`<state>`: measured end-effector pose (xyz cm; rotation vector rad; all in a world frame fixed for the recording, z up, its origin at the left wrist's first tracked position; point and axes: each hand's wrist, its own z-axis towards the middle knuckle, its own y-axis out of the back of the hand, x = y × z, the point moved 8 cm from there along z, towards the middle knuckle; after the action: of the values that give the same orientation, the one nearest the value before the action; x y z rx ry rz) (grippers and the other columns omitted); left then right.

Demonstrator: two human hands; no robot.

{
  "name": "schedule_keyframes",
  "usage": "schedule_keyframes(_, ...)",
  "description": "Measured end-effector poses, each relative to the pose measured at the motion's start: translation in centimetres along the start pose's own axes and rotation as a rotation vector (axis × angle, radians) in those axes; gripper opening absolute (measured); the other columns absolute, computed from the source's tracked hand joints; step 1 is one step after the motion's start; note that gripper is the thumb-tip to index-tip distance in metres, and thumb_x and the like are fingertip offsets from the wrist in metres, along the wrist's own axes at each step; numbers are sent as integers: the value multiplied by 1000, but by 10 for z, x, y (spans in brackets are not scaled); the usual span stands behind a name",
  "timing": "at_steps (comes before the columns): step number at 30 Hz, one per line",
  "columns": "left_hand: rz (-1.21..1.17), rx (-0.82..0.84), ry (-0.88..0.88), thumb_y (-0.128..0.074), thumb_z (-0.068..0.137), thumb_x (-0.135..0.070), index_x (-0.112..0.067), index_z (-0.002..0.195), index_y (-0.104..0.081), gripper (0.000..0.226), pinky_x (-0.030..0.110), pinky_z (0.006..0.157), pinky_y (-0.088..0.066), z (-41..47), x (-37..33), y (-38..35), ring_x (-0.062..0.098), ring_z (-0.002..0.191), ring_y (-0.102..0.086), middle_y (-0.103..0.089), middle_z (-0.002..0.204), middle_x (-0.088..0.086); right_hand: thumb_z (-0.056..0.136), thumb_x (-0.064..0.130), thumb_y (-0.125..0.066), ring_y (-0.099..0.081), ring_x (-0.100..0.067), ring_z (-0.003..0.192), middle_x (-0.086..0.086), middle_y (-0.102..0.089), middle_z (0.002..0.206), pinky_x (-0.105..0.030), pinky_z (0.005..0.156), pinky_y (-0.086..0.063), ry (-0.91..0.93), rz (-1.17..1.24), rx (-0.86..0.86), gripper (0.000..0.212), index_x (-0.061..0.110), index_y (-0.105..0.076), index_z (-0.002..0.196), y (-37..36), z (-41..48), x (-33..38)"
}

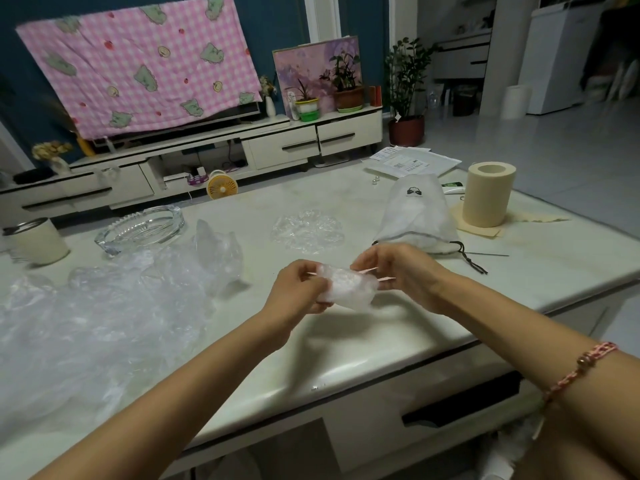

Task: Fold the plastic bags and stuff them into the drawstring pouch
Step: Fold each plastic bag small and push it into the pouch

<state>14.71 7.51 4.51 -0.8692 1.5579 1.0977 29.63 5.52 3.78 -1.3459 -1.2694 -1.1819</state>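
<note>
Across the pale table (346,341), a loose heap of clear plastic bags (104,313) waits on the left, and the white drawstring pouch (417,216) lies just beyond the hands, mouth toward the person, likely ready for stuffing. One small folded bag (349,287) is up off the table, with the left hand (298,289) and right hand (401,271) each pinching an end, seemingly to keep the fold tight.

The cloth (138,64) is pink-checked, the pouch (415,216) white, the roll (488,199) cream.
</note>
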Motion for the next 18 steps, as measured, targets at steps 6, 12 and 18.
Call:
schedule_keyframes(6,229,65,-196,-56,87,-1,-17,93,-56,17,16,51,-46,-1,-14,-10,3,54,-57,-61,84,2,88,15,-64,-59,-18,85,-8,-62,95,-27,70,-46,-20,-248,235,16,10,-60,103,-25,-4,-15)
schedule_keyframes(12,193,20,-241,-58,89,-3,-16,105,-55,21,11,52,-45,3,-15,-8,10,65,-56,-59,96,-4,83,12,-70,-63,-25,80,-20,-66,89,-34,75,-52,9,-381,206,13,3,-64,90,-18,-7,-16)
schedule_keyframes(18,-124,104,-102,-63,85,-1,-13,83,-54,16,22,60,-47,12,-11,-12,15,67,-56,-60,88,4,89,16,-64,-66,-26,86,-21,-69,100,-32,76,-52,20,-319,238,16,3,-63,98,-10,-16,-12)
